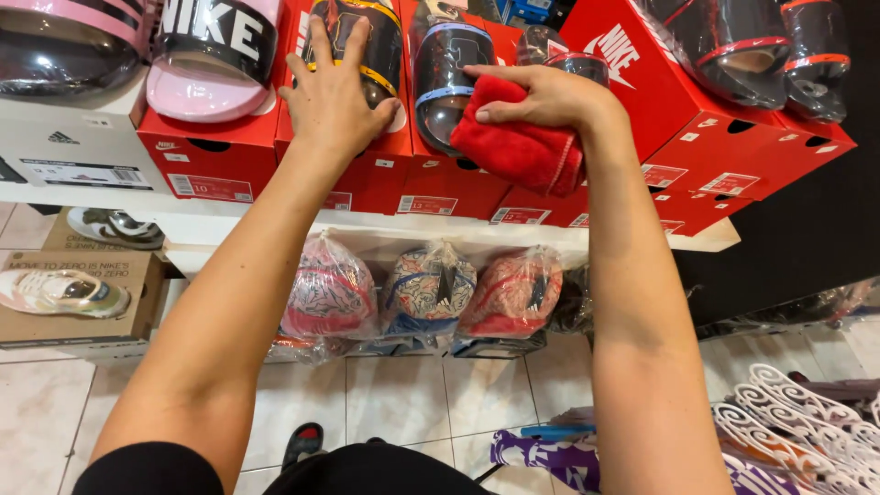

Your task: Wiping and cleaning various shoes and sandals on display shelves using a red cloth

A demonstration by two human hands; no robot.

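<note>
Left hand (332,96) flat, fingers spread on wrapped black slide (367,41); right hand (541,94) fingers clamped on red cloth (518,151).

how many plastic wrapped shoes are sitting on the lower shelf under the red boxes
3 clearly: a pink one at left, a blue-patterned one in the middle, a red one at right. A darker wrapped item beside the right forearm may be a fourth, partly hidden.

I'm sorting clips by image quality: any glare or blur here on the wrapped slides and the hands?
Head view: bright glare streaks on the plastic-wrapped slides; the left hand and the right hand holding the red cloth are sharp; wide-angle bending at the shelf edges; lighting is even.
</note>
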